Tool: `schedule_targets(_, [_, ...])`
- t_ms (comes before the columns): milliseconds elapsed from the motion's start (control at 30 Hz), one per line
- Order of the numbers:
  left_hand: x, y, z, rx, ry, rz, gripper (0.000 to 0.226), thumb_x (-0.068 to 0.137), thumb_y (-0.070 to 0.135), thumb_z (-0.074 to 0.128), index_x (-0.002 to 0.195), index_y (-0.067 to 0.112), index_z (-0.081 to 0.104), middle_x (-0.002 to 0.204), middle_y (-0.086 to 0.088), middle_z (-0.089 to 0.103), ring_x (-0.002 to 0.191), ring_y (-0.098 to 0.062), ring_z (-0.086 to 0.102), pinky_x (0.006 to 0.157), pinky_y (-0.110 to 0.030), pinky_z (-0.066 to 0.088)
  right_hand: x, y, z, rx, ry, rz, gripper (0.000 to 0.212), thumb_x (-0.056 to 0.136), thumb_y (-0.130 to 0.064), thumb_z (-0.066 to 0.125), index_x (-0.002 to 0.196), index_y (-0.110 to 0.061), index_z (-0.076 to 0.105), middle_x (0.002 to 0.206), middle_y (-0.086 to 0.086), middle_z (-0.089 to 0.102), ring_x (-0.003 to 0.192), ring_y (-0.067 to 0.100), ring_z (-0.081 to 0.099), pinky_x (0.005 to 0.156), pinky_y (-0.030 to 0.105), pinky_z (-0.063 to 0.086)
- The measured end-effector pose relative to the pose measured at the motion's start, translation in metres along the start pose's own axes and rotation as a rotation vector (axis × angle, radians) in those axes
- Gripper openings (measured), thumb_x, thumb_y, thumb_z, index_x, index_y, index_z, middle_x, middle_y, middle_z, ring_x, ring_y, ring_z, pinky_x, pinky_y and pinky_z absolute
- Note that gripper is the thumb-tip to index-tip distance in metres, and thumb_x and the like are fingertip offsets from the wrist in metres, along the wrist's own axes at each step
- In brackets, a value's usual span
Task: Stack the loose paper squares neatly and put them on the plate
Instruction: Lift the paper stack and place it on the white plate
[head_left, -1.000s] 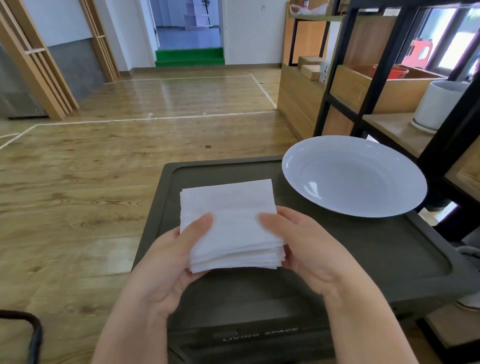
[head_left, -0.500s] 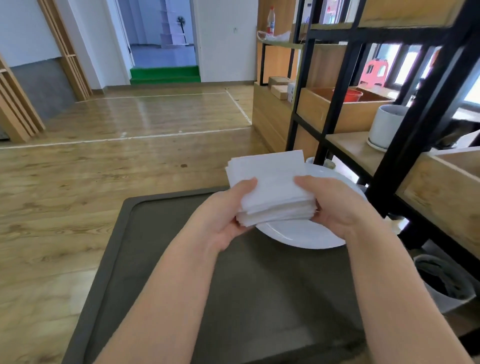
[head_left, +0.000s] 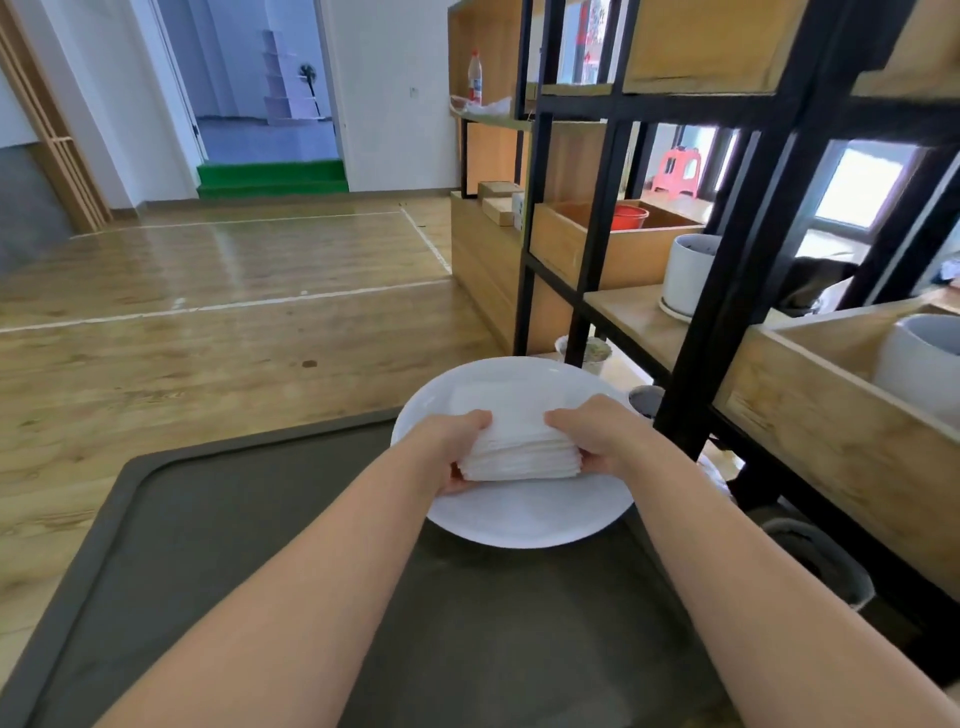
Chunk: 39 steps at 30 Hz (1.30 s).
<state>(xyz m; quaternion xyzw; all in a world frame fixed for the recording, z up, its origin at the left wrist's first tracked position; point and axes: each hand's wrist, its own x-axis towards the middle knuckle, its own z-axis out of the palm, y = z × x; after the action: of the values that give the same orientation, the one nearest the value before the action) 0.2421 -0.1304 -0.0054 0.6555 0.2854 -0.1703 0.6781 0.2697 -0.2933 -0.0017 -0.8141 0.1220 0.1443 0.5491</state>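
Note:
A neat stack of white paper squares (head_left: 519, 447) sits low over the middle of the white plate (head_left: 524, 519), which rests at the far right of the dark table top. My left hand (head_left: 452, 447) grips the stack's left side, thumb on top. My right hand (head_left: 597, 436) grips its right side the same way. I cannot tell whether the stack's underside touches the plate.
The dark grey table top (head_left: 260, 571) has a raised rim. A black metal and wood shelf unit (head_left: 727, 312) stands close on the right, holding white pots (head_left: 691, 275) and wooden boxes. Wooden floor lies to the left and beyond.
Both hands carried the stack from the table's middle to the right and lowered it onto or just above the plate. The view has swung right with them.

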Motion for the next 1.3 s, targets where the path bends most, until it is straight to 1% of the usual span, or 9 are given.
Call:
schedule_targets(267, [0.016,-0.008,0.007,0.289,0.171,0.187,0.032,0.084,0.044,0.061,0.073,0.017,0.047,0.08,-0.004,0.058,0.07,-0.021,0.055,0.055,-0.03,0.046,0.003,0.006,0.003,-0.32,0.113,-0.111,0.019,0.086,-0.026,0.057,0.076,-0.014,0.047,0.081,0.009,0.056,0.078,0.026,0.061,0.068,0.037,0.058])
schedule_targets(367, [0.013,-0.009,0.007,0.441,0.249,0.222,0.036,0.082,0.046,0.062,0.074,0.013,0.051,0.074,-0.005,0.06,0.062,-0.022,0.057,0.046,-0.028,0.039,0.002,0.008,0.003,-0.448,0.177,-0.151,0.024,0.085,-0.028,0.058,0.069,-0.019,0.043,0.071,0.004,0.052,0.062,0.017,0.053,0.044,0.024,0.042])
schedule_targets(467, [0.009,-0.009,0.008,0.465,0.257,0.22,0.038,0.082,0.048,0.063,0.085,0.01,0.056,0.075,-0.006,0.06,0.062,-0.023,0.059,0.044,-0.028,0.039,0.0,0.009,0.002,-0.489,0.204,-0.172,0.02,0.086,-0.029,0.058,0.078,-0.017,0.045,0.069,0.001,0.049,0.06,0.015,0.05,0.041,0.021,0.036])
schedule_targets(567, [0.006,-0.009,0.009,0.472,0.273,0.207,0.052,0.082,0.049,0.063,0.11,0.006,0.057,0.083,-0.008,0.064,0.063,-0.023,0.06,0.044,-0.028,0.039,0.0,0.01,0.004,-0.493,0.212,-0.198,0.017,0.087,-0.029,0.057,0.088,-0.016,0.047,0.072,0.0,0.048,0.073,0.019,0.054,0.047,0.022,0.04])
schedule_targets(667, [0.006,-0.009,0.011,0.437,0.303,0.193,0.091,0.08,0.047,0.067,0.145,0.005,0.02,0.111,-0.013,0.062,0.081,-0.028,0.063,0.043,-0.029,0.04,-0.001,0.013,0.006,-0.519,0.237,-0.23,0.013,0.088,-0.026,0.055,0.088,-0.014,0.049,0.083,0.005,0.054,0.086,0.025,0.058,0.068,0.029,0.049])
schedule_targets(767, [0.009,-0.008,0.015,0.427,0.315,0.186,0.106,0.081,0.044,0.067,0.149,0.008,-0.005,0.124,-0.014,0.055,0.1,-0.034,0.061,0.05,-0.033,0.045,-0.002,0.014,0.006,-0.532,0.253,-0.24,0.01,0.089,-0.024,0.053,0.089,-0.015,0.049,0.085,0.006,0.053,0.083,0.024,0.056,0.076,0.035,0.053])
schedule_targets(967, [0.002,-0.004,0.02,0.495,0.302,0.179,0.099,0.085,0.042,0.061,0.15,0.008,-0.006,0.132,-0.016,0.05,0.111,-0.036,0.056,0.088,-0.045,0.052,-0.006,0.01,0.007,-0.56,0.28,-0.235,0.01,0.09,-0.023,0.051,0.086,-0.014,0.049,0.072,0.002,0.047,0.079,0.023,0.054,0.071,0.031,0.049])
schedule_targets(1067, [-0.004,0.002,0.019,0.562,0.319,0.2,0.093,0.088,0.035,0.059,0.15,0.007,-0.004,0.135,-0.015,0.048,0.112,-0.034,0.055,0.083,-0.039,0.049,-0.009,0.007,0.011,-0.567,0.278,-0.209,0.009,0.09,-0.022,0.051,0.089,-0.012,0.052,0.071,0.003,0.047,0.078,0.023,0.054,0.073,0.033,0.051])
schedule_targets(1300, [-0.016,0.006,0.025,0.8,0.397,0.359,0.057,0.09,0.028,0.053,0.138,0.006,0.032,0.135,-0.013,0.046,0.117,-0.031,0.051,0.093,-0.039,0.047,-0.019,0.002,0.016,-0.639,0.37,-0.275,0.044,0.09,-0.021,0.052,0.131,-0.009,0.042,0.123,0.013,0.053,0.111,0.029,0.051,0.09,0.036,0.044])
